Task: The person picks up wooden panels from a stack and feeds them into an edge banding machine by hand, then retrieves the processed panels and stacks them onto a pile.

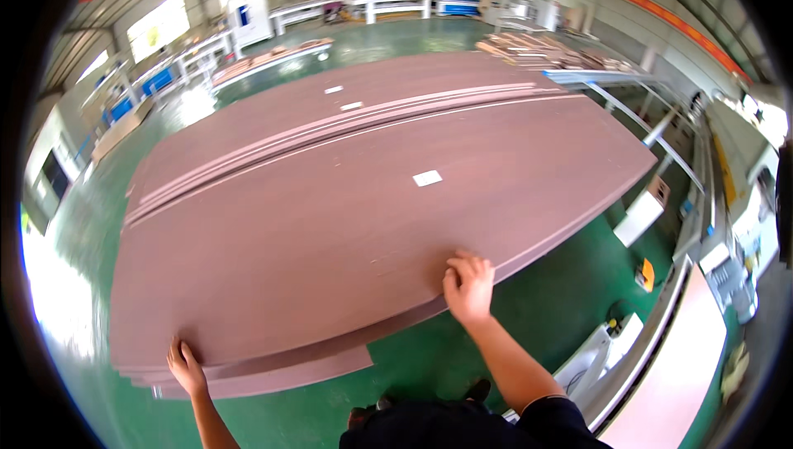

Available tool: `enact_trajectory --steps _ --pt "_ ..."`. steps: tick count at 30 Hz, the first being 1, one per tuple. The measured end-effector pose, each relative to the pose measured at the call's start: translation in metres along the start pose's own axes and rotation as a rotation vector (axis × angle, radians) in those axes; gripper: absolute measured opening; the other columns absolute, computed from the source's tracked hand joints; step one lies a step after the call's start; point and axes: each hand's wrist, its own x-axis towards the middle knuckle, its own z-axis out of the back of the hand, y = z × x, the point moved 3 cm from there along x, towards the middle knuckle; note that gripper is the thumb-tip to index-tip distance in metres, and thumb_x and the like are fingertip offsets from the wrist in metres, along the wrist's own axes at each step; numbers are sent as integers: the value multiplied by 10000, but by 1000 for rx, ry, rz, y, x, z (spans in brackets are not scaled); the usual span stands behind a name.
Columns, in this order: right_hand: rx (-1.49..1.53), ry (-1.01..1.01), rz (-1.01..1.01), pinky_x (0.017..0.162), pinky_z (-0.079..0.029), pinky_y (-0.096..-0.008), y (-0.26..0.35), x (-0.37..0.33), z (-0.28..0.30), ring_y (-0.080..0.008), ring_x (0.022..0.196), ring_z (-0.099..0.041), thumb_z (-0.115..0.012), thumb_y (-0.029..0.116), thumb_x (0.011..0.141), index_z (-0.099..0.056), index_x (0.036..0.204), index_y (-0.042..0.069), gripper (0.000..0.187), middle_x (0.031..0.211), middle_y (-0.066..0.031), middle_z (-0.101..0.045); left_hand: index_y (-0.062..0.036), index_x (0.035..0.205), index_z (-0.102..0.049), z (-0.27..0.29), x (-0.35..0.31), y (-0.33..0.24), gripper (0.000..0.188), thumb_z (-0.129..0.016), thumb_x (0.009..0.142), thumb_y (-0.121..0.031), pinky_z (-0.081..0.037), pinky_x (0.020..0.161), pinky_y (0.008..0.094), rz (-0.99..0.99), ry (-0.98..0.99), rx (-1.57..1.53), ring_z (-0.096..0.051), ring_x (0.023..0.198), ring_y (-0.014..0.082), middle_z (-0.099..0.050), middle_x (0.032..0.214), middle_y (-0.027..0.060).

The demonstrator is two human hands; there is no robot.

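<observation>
A large reddish-brown panel (289,242) lies on top of a stack of similar sheets in front of me. My left hand (187,368) is at its near edge, toward the left corner, with the fingers closed over the edge. Farther right along the same edge, my right hand (469,285) grips the panel with bent fingers on its upper face; what lies under the palm is hidden. Between the hands a dark gap separates the top panel from a lower sheet (314,370), which juts out toward me. A small white label (427,178) sits on the panel's surface.
Behind the near stack lies another brown stack (281,102). A metal frame (652,110) and machinery stand at the right, with a pale board (673,366) near me. Wood strips (553,52) are piled at the far right. Green floor (545,308) surrounds the stacks.
</observation>
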Motion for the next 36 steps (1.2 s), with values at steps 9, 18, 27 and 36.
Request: enact_trajectory --steps 9,18,27,36 --pt "-320 -306 -355 1103 -313 -531 -226 32 78 -407 1278 -445 -659 166 746 -640 1114 54 386 1328 -185 -558 20 1164 -627 -45 -55 -212 293 -532 942 -147 -410 1019 490 -438 85 -103 -554 1174 416 -617 1273 210" --pt "-146 -258 -263 1116 -221 -597 -201 53 55 -411 1305 -400 -579 184 699 -687 1098 119 418 1290 -159 -567 8 1146 -644 -58 -41 -168 327 -466 889 -90 -423 1043 455 -421 70 -86 -576 1186 371 -643 1240 201" --pt "-121 137 -317 1129 -251 -609 -226 57 60 -349 1439 -302 -526 323 950 -517 1371 95 479 1507 -148 -413 -10 1193 -629 -116 -3 -261 482 -669 861 -357 -503 943 516 23 411 187 -605 1087 428 -636 1194 231" --pt "-176 162 -434 1089 -339 -531 -232 -84 155 -354 1338 -431 -665 238 842 -545 1332 86 527 1408 -176 -496 -10 1337 -476 -213 -101 -626 518 -682 888 -165 -343 1097 476 -1050 717 -435 -433 1293 411 -489 1380 224"
